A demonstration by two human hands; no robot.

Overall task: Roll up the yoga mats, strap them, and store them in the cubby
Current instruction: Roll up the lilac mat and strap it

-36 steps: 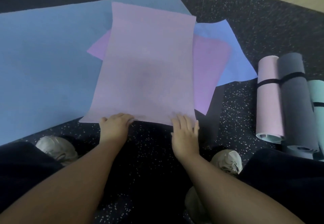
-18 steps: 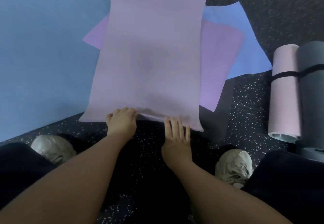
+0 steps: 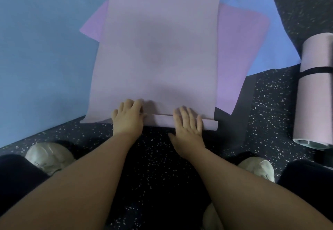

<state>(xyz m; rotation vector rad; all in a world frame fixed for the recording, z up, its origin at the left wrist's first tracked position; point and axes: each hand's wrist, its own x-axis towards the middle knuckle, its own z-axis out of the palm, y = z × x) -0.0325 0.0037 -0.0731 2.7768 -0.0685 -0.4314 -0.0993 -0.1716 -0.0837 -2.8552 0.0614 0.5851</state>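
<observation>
A pale pink yoga mat lies flat on top of a pile of spread mats, its near end folded over into a narrow roll. My left hand has its fingers curled over the near edge at the left of that fold. My right hand lies flat with straight fingers pressing on the rolled strip. Under it lie a purple mat, a large blue mat and another blue mat. A dark mat peeks out at the lower right.
A rolled pink mat with a black strap lies on the speckled black floor at the right. My two pale shoes and dark-clad knees flank my arms.
The near end of the pale pink mat has been folded over into a first narrow roll. My hands moved forward onto it and the view came closer and lower.
</observation>
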